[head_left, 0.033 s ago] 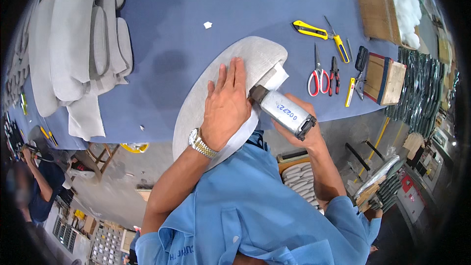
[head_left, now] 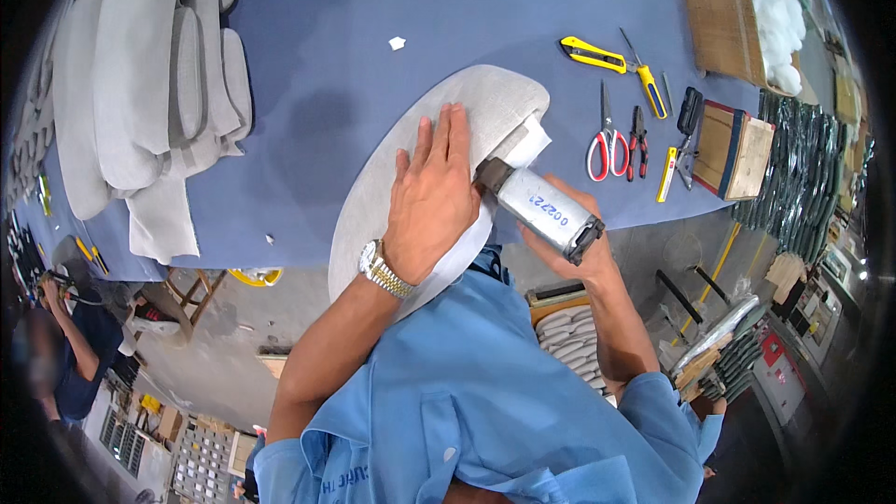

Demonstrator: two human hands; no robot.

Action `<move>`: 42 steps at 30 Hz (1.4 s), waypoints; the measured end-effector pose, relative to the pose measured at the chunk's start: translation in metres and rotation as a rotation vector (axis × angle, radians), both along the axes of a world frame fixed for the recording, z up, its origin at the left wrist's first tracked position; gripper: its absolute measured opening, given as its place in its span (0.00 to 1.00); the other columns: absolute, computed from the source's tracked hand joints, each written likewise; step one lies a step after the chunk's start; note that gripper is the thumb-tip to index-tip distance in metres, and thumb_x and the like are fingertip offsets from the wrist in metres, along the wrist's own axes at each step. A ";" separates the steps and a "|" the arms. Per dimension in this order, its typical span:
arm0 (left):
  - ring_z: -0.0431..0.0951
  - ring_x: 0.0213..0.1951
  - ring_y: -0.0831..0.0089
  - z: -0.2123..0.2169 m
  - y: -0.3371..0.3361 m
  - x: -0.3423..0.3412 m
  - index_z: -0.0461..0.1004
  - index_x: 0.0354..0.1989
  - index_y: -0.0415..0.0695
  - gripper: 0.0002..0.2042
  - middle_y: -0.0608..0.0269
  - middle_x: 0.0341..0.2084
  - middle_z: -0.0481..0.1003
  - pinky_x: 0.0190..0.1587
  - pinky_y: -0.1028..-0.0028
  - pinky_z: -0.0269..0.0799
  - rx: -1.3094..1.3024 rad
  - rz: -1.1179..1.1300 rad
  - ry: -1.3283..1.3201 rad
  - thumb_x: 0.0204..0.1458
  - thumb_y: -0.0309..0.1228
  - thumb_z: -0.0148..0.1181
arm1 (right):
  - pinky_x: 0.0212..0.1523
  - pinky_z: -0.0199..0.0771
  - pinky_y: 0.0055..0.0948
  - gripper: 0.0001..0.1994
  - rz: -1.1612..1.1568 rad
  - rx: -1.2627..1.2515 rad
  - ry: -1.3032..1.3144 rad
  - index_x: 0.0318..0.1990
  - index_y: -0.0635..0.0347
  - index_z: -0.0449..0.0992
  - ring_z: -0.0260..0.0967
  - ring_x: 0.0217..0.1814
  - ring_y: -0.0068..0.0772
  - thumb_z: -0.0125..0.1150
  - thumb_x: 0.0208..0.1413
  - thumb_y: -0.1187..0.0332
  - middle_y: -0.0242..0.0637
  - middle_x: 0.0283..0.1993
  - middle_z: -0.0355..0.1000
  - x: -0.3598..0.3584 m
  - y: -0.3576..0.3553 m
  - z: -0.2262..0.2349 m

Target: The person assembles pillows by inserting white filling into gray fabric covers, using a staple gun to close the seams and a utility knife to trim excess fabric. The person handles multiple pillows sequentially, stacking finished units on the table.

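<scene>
A curved, grey fabric-covered panel (head_left: 392, 177) lies at the table's near edge, with a white flap (head_left: 534, 142) turned out at its right end. My left hand (head_left: 431, 196) rests flat on the fabric, fingers stretched out, a wristwatch on its wrist. In my right hand (head_left: 569, 210) is a silver staple gun (head_left: 543, 210), gripped around the handle, which is mostly hidden beneath its body. The gun's dark nose meets the panel's near right edge, close beside my left hand; the exact contact point cannot be made out.
Red-handled scissors (head_left: 608, 145), pliers (head_left: 637, 140), a yellow utility knife (head_left: 593, 55) and a screwdriver (head_left: 651, 91) lie right of the panel. Grey padded pieces (head_left: 140, 65) are piled at left. A box (head_left: 723, 23) holds white stuffing. Another person (head_left: 79, 355) works far left.
</scene>
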State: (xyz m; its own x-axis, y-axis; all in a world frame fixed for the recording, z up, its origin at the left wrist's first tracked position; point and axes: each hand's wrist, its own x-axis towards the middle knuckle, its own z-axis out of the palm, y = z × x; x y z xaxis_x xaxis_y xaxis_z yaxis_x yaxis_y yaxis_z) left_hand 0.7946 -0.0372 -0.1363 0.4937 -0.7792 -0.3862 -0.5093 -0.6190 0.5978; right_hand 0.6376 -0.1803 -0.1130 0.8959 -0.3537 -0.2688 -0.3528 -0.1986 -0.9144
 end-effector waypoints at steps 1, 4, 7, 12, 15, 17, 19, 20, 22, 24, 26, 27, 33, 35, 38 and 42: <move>0.57 0.73 0.38 0.001 0.000 0.000 0.48 0.76 0.38 0.44 0.40 0.74 0.54 0.67 0.36 0.61 0.013 -0.005 0.028 0.51 0.26 0.65 | 0.37 0.72 0.27 0.12 -0.022 0.036 -0.019 0.41 0.67 0.78 0.72 0.33 0.27 0.69 0.49 0.78 0.36 0.33 0.74 0.001 0.002 0.000; 0.51 0.75 0.41 0.004 0.000 0.009 0.46 0.78 0.43 0.46 0.42 0.75 0.51 0.71 0.40 0.54 -0.021 -0.043 0.134 0.51 0.28 0.65 | 0.39 0.73 0.27 0.13 -0.025 0.013 -0.021 0.43 0.68 0.78 0.74 0.35 0.28 0.68 0.49 0.79 0.37 0.34 0.75 -0.001 0.006 -0.004; 0.43 0.78 0.47 -0.011 0.014 0.042 0.43 0.79 0.47 0.43 0.47 0.78 0.47 0.76 0.48 0.44 -0.196 -0.036 0.464 0.58 0.34 0.61 | 0.37 0.75 0.34 0.19 -0.110 -0.020 -0.029 0.44 0.64 0.77 0.77 0.33 0.46 0.71 0.42 0.71 0.44 0.34 0.77 -0.008 0.014 -0.019; 0.34 0.80 0.51 -0.086 0.048 0.057 0.46 0.80 0.61 0.32 0.51 0.79 0.41 0.76 0.41 0.31 -0.160 0.038 0.573 0.70 0.58 0.35 | 0.37 0.76 0.34 0.17 -0.143 -0.123 -0.131 0.43 0.63 0.78 0.79 0.34 0.46 0.71 0.43 0.71 0.44 0.34 0.78 -0.006 0.021 -0.029; 0.34 0.80 0.51 -0.044 0.041 0.042 0.47 0.79 0.55 0.33 0.49 0.79 0.41 0.75 0.41 0.30 -0.175 -0.027 0.477 0.71 0.57 0.33 | 0.37 0.77 0.34 0.16 -0.206 -0.072 -0.140 0.42 0.63 0.78 0.80 0.35 0.48 0.71 0.43 0.70 0.44 0.33 0.79 -0.008 0.021 -0.034; 0.39 0.79 0.44 -0.032 0.045 0.030 0.46 0.79 0.53 0.36 0.43 0.78 0.44 0.74 0.39 0.38 -0.241 -0.055 0.390 0.68 0.55 0.44 | 0.40 0.77 0.32 0.16 -0.205 -0.043 -0.134 0.44 0.65 0.79 0.81 0.38 0.42 0.72 0.45 0.72 0.44 0.36 0.80 -0.011 0.020 -0.034; 0.43 0.77 0.41 -0.018 0.044 0.013 0.46 0.78 0.45 0.38 0.39 0.76 0.48 0.76 0.49 0.42 -0.222 -0.089 0.188 0.65 0.48 0.52 | 0.47 0.78 0.28 0.17 -0.154 -0.047 -0.111 0.48 0.68 0.79 0.81 0.44 0.30 0.72 0.49 0.76 0.41 0.42 0.82 -0.014 0.019 -0.032; 0.46 0.77 0.40 -0.013 0.041 0.008 0.46 0.78 0.41 0.39 0.36 0.75 0.50 0.77 0.54 0.45 -0.215 -0.105 0.085 0.64 0.44 0.57 | 0.46 0.78 0.28 0.17 -0.160 -0.057 -0.113 0.48 0.68 0.79 0.81 0.44 0.30 0.72 0.49 0.76 0.41 0.42 0.82 -0.014 0.020 -0.034; 0.51 0.75 0.37 -0.005 0.037 0.001 0.47 0.77 0.39 0.41 0.34 0.73 0.54 0.75 0.54 0.51 -0.142 -0.044 0.037 0.60 0.40 0.61 | 0.46 0.78 0.28 0.17 -0.168 -0.071 -0.112 0.48 0.68 0.79 0.81 0.44 0.29 0.72 0.49 0.76 0.41 0.42 0.82 -0.019 0.024 -0.039; 0.53 0.74 0.36 -0.007 0.037 -0.003 0.47 0.77 0.38 0.42 0.35 0.73 0.54 0.71 0.48 0.57 -0.112 -0.015 0.009 0.59 0.39 0.62 | 0.45 0.78 0.28 0.16 -0.171 -0.070 -0.086 0.47 0.68 0.80 0.81 0.43 0.28 0.72 0.49 0.76 0.41 0.41 0.82 -0.020 0.026 -0.035; 0.53 0.74 0.35 -0.015 0.040 -0.003 0.45 0.78 0.40 0.42 0.39 0.75 0.50 0.67 0.37 0.61 -0.127 -0.016 0.001 0.60 0.41 0.60 | 0.42 0.77 0.30 0.16 -0.184 -0.075 -0.101 0.45 0.66 0.80 0.81 0.40 0.34 0.72 0.47 0.74 0.42 0.38 0.81 -0.020 0.027 -0.035; 0.54 0.73 0.35 -0.012 0.039 -0.003 0.46 0.77 0.39 0.42 0.36 0.74 0.53 0.68 0.42 0.61 -0.110 -0.015 -0.010 0.59 0.39 0.61 | 0.39 0.77 0.33 0.16 -0.198 -0.082 -0.128 0.43 0.65 0.79 0.80 0.37 0.41 0.73 0.45 0.72 0.44 0.35 0.80 -0.021 0.028 -0.036; 0.57 0.72 0.36 -0.003 0.036 -0.006 0.46 0.76 0.36 0.42 0.33 0.71 0.56 0.68 0.49 0.63 -0.065 -0.008 -0.041 0.57 0.34 0.63 | 0.35 0.75 0.36 0.17 -0.125 -0.074 -0.095 0.40 0.64 0.78 0.78 0.33 0.52 0.73 0.40 0.70 0.46 0.32 0.77 -0.017 0.022 -0.024; 0.57 0.72 0.37 0.001 0.032 -0.010 0.45 0.76 0.36 0.43 0.34 0.72 0.56 0.68 0.47 0.63 -0.026 -0.013 -0.064 0.56 0.32 0.63 | 0.35 0.75 0.37 0.18 -0.102 -0.079 -0.079 0.40 0.64 0.77 0.78 0.34 0.53 0.73 0.39 0.70 0.46 0.33 0.77 -0.014 0.020 -0.022; 0.57 0.72 0.37 -0.003 0.029 -0.011 0.45 0.77 0.36 0.43 0.36 0.73 0.55 0.68 0.44 0.62 -0.009 0.005 -0.070 0.55 0.31 0.64 | 0.35 0.74 0.37 0.18 -0.094 -0.084 -0.050 0.40 0.64 0.77 0.77 0.34 0.53 0.73 0.39 0.70 0.46 0.33 0.76 -0.011 0.017 -0.024; 0.57 0.72 0.37 -0.004 0.031 -0.010 0.45 0.77 0.37 0.44 0.37 0.73 0.55 0.68 0.44 0.62 -0.018 0.016 -0.063 0.54 0.30 0.65 | 0.36 0.74 0.37 0.17 -0.123 -0.099 -0.088 0.40 0.65 0.77 0.77 0.35 0.52 0.72 0.40 0.70 0.46 0.34 0.76 -0.016 0.023 -0.028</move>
